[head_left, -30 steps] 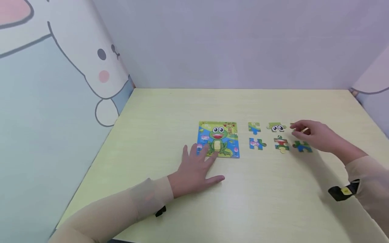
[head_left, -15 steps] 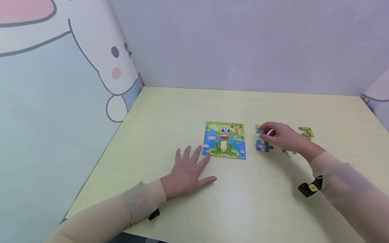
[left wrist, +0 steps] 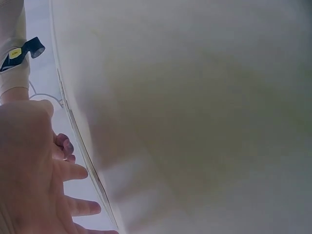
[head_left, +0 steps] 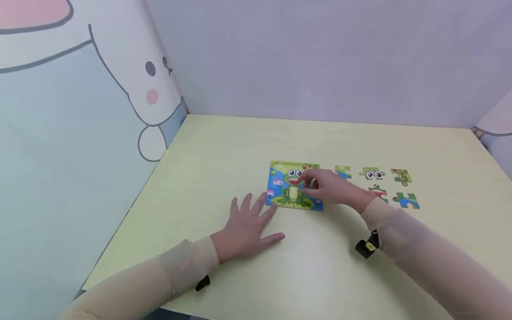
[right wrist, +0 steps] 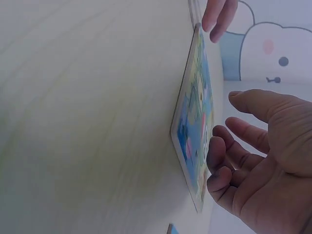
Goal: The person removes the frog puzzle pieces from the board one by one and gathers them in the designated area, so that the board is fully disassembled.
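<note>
A square frog puzzle (head_left: 294, 195), whole and bright green and blue, lies flat on the table. At its lower left corner my left hand (head_left: 245, 229) is spread, with fingertips right at the edge. My right hand (head_left: 330, 184) hovers over the puzzle's right side and hides part of it. In the right wrist view the thumb stands apart from the loosely bent fingers (right wrist: 251, 131), and nothing shows between them. To the right, loose jigsaw pieces lie in two rows, among them one with frog eyes (head_left: 372, 174) and one with a red mouth (head_left: 378, 192).
Other loose pieces are a corner with a flower (head_left: 342, 171), a tree piece (head_left: 402, 176) and a blue-green one (head_left: 406, 200). The pale table (head_left: 224, 160) meets a lilac wall (head_left: 320, 58) at the back and a cartoon-printed panel (head_left: 100, 133) on the left.
My right hand has moved left, from the far right loose pieces past the nearer ones to above the frog puzzle. The left hand has shifted slightly left off the puzzle, fingers still spread.
</note>
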